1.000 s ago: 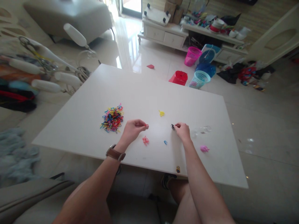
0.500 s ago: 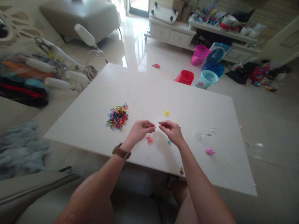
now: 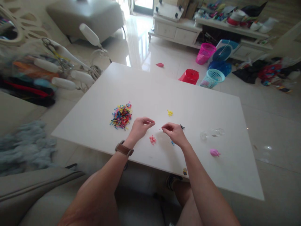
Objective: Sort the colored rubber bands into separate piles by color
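Over a white table [image 3: 192, 94], my left hand [image 3: 140, 127], a brown watch on its wrist, has thumb and fingertips pinched together; what they hold, if anything, is too small to see. Just to its right, my right hand [image 3: 174, 134] pinches a small red rubber band [image 3: 161, 128]. A heap of mixed coloured bands [image 3: 121, 115] lies left of my left hand. Small sorted clusters lie around the hands: red [image 3: 152, 139], yellow [image 3: 169, 112], black [image 3: 182, 127], blue [image 3: 172, 143] and pink [image 3: 214, 153].
A clear plastic wrapper [image 3: 211, 133] lies right of my right hand. On the floor beyond the table stand a red bin [image 3: 191, 76], a light blue basket [image 3: 213, 78] and a pink basket [image 3: 205, 52]. A rack with clothes [image 3: 35, 78] stands left.
My right hand left the black cluster and moved left to meet my left hand. The red band, held by the left hand earlier, now shows at the right hand's fingertips.
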`<state>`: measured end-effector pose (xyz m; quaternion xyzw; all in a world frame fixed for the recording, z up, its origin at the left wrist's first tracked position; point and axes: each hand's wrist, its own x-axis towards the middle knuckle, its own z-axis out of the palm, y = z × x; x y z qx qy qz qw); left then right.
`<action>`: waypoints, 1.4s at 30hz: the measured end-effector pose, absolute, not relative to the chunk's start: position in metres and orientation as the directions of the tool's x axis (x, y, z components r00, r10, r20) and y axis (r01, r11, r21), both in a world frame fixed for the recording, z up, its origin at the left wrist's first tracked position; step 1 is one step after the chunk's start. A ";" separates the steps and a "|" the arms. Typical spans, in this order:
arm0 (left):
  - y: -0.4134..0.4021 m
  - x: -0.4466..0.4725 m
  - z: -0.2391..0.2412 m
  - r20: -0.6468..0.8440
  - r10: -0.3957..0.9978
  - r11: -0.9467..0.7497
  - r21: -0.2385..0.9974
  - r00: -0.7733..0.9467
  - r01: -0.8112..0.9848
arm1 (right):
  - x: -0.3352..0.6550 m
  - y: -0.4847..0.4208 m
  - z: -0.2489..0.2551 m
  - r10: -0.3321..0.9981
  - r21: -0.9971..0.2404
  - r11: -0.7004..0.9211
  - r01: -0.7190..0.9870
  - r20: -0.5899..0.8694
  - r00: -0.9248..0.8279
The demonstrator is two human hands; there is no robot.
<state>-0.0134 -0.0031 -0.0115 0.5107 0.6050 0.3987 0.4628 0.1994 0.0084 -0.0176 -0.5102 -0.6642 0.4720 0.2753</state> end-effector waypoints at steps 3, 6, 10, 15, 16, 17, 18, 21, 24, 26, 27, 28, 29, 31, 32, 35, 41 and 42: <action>-0.001 -0.020 -0.011 -0.149 0.988 0.157 0.938 -0.048 0.310 | 0.190 0.002 -0.026 0.859 -0.843 0.072 0.532 -0.219 -0.463; -0.004 -0.021 -0.010 -0.149 0.989 0.145 0.909 -0.021 0.390 | 0.178 -0.005 -0.037 0.802 -0.819 0.091 0.566 -0.276 -0.530; -0.011 -0.021 -0.011 -0.143 0.989 0.108 0.861 0.032 0.498 | 0.168 -0.011 -0.050 0.770 -0.774 0.123 0.621 -0.321 -0.552; -0.017 -0.027 -0.017 -0.222 0.957 0.047 0.754 0.188 0.655 | 0.170 -0.009 -0.046 0.775 -0.741 0.128 0.659 -0.340 -0.532; -0.017 -0.027 -0.017 -0.229 0.951 0.026 0.731 0.208 0.682 | 0.172 -0.008 -0.042 0.793 -0.734 0.128 0.667 -0.328 -0.514; -0.018 -0.027 -0.018 -0.232 0.947 0.011 0.712 0.220 0.702 | 0.173 -0.006 -0.039 0.811 -0.726 0.130 0.675 -0.314 -0.494; -0.018 -0.027 -0.019 -0.235 0.945 0.002 0.698 0.226 0.716 | 0.175 -0.005 -0.037 0.827 -0.719 0.132 0.683 -0.299 -0.476; -0.020 -0.022 -0.022 -0.248 0.938 -0.011 0.677 0.242 0.736 | 0.180 0.000 -0.032 0.852 -0.702 0.135 0.699 -0.278 -0.444; -0.023 -0.013 -0.027 -0.253 0.926 -0.050 0.655 0.281 0.754 | 0.184 0.002 -0.031 0.855 -0.686 0.154 0.711 -0.269 -0.444; -0.025 -0.008 -0.031 -0.251 0.919 -0.075 0.644 0.303 0.762 | 0.186 0.002 -0.031 0.854 -0.683 0.164 0.712 -0.263 -0.449; -0.025 -0.006 -0.032 -0.251 0.918 -0.082 0.637 0.307 0.767 | 0.186 0.002 -0.031 0.852 -0.684 0.164 0.711 -0.265 -0.451; -0.026 -0.004 -0.033 -0.253 0.918 -0.085 0.628 0.305 0.774 | 0.187 0.001 -0.031 0.851 -0.683 0.164 0.711 -0.266 -0.452; -0.026 -0.003 -0.033 -0.257 0.918 -0.084 0.617 0.301 0.782 | 0.188 0.001 -0.030 0.851 -0.682 0.164 0.712 -0.267 -0.452; -0.026 -0.001 -0.033 -0.269 0.920 -0.073 0.597 0.286 0.799 | 0.190 0.001 -0.028 0.852 -0.681 0.168 0.712 -0.264 -0.453; -0.026 -0.001 -0.032 -0.272 0.922 -0.065 0.592 0.274 0.804 | 0.191 0.001 -0.027 0.853 -0.681 0.169 0.712 -0.260 -0.452; -0.021 -0.008 -0.028 -0.257 0.943 -0.023 0.587 0.213 0.809 | 0.194 0.002 -0.026 0.856 -0.680 0.168 0.713 -0.257 -0.448; 0.000 -0.068 -0.022 -0.203 0.966 0.243 0.492 -0.161 0.836 | 0.199 0.004 -0.028 0.861 -0.666 0.173 0.725 -0.255 -0.439; 0.002 -0.081 -0.022 -0.186 0.954 0.295 0.455 -0.234 0.840 | 0.199 0.004 -0.028 0.862 -0.665 0.172 0.727 -0.255 -0.438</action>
